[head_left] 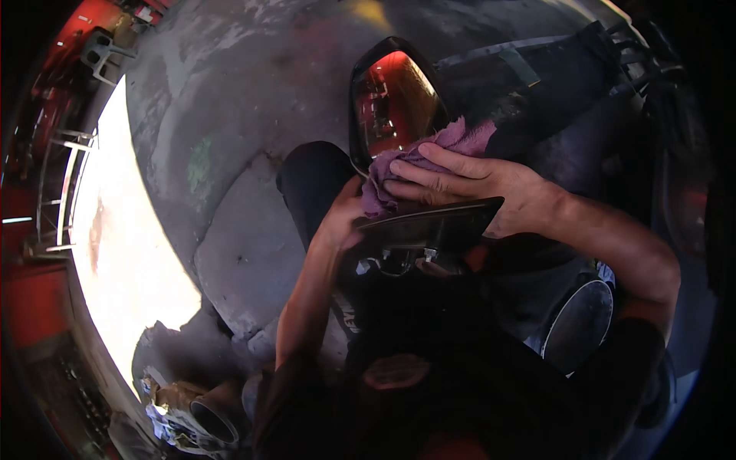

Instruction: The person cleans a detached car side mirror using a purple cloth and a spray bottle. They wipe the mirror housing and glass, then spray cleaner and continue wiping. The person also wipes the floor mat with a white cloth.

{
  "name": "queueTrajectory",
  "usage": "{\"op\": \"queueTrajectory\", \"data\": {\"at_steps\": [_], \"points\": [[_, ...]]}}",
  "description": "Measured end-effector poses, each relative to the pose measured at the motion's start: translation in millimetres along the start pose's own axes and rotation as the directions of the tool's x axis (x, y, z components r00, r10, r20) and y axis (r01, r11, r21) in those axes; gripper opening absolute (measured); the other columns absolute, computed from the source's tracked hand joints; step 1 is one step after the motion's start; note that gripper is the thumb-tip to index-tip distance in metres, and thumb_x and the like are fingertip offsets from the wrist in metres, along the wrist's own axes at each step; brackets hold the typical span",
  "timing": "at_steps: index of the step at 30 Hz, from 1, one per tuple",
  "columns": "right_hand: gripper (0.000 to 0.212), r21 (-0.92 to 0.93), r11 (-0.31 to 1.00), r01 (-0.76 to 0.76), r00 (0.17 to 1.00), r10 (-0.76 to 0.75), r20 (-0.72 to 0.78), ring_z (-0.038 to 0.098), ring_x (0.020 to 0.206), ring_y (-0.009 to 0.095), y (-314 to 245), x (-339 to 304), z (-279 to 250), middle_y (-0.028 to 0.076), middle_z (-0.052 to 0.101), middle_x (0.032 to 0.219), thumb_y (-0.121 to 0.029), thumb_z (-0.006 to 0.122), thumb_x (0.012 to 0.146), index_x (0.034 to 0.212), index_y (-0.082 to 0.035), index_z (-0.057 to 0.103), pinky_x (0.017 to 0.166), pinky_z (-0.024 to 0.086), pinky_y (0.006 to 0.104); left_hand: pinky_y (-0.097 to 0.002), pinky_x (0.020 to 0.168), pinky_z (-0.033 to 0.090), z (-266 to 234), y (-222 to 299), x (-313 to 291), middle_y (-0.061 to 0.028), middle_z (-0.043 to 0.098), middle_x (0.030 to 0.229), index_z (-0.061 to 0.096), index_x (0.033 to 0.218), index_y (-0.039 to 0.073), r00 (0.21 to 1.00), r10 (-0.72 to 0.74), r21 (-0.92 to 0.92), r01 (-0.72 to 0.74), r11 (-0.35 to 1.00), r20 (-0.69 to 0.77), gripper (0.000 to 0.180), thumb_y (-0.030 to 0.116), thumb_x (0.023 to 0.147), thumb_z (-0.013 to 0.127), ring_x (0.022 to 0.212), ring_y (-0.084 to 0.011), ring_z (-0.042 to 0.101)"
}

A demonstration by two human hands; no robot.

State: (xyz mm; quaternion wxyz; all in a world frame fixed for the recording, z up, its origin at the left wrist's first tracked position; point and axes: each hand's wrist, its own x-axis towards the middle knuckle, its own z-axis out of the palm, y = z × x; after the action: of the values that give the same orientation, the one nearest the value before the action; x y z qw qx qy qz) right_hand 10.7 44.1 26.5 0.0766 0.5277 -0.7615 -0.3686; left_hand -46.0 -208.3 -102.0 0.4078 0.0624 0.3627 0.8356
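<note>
Car wing mirror (395, 100): above the concrete floor (245, 84), in front of the person's torso, glass reflecting red. Purple cloth (477, 139): against the mirror's lower end. Right hand (468, 180): fingers extended, slightly apart, laid over the cloth; thumb hidden, grip cannot be determined. Left hand (345, 215): beside the cloth's left edge, fingers largely hidden, closure cannot be determined.

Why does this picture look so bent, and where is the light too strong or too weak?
In the head view, the fisheye curves things toward its dark, round rim; glare whitens the floor patch at left, washing out detail; the dark shirt sinks into shadow; the purple cloth is lit enough to show its ragged edge.
</note>
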Motion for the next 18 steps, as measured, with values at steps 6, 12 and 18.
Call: {"op": "queueTrajectory", "data": {"at_steps": [6,12,18], "points": [[0.059,0.402,0.905,-0.14,0.983,0.174,-0.049,0.023,0.157,0.024,18.0,-13.4,-6.0,0.001,0.032,0.167,-0.035,0.058,0.09,0.148,-0.023,0.052,0.128,0.02,0.0524,-0.0374,0.102,0.054,1.0,0.9,-3.0,-0.0206,0.059,0.136,0.038,0.149,-0.007,0.999,0.025,0.077,-0.027,0.997,0.027,0.073,0.005,0.081,0.064,0.12,-0.0288,0.065],[0.047,0.034,0.999,-0.011,0.96,0.02,-0.279,0.036,0.151,0.031,-6.5,4.8,24.6,0.007,0.049,0.155,-0.026,0.057,0.091,0.135,-0.014,0.062,0.127,0.023,0.0511,-0.037,0.095,0.058,-2.6,-8.6,5.6,-0.0199,0.063,0.128,0.041,0.146,-0.006,0.99,0.01,0.045,-0.003,0.999,-0.14,0.071,-0.002,0.078,0.06,0.114,-0.0272,0.068],[0.052,0.641,0.717,-0.272,0.781,0.554,-0.289,0.056,0.134,0.037,13.3,-40.0,33.9,0.02,0.059,0.142,-0.02,0.07,0.073,0.122,-0.005,0.071,0.112,0.048,0.0499,-0.0386,0.095,0.058,-9.8,-7.8,-0.5,-0.0187,0.066,0.119,0.046,0.141,-0.005,0.993,-0.059,0.001,0.06,0.998,-0.106,0.069,-0.005,0.073,0.059,0.106,-0.0284,0.069]]}}
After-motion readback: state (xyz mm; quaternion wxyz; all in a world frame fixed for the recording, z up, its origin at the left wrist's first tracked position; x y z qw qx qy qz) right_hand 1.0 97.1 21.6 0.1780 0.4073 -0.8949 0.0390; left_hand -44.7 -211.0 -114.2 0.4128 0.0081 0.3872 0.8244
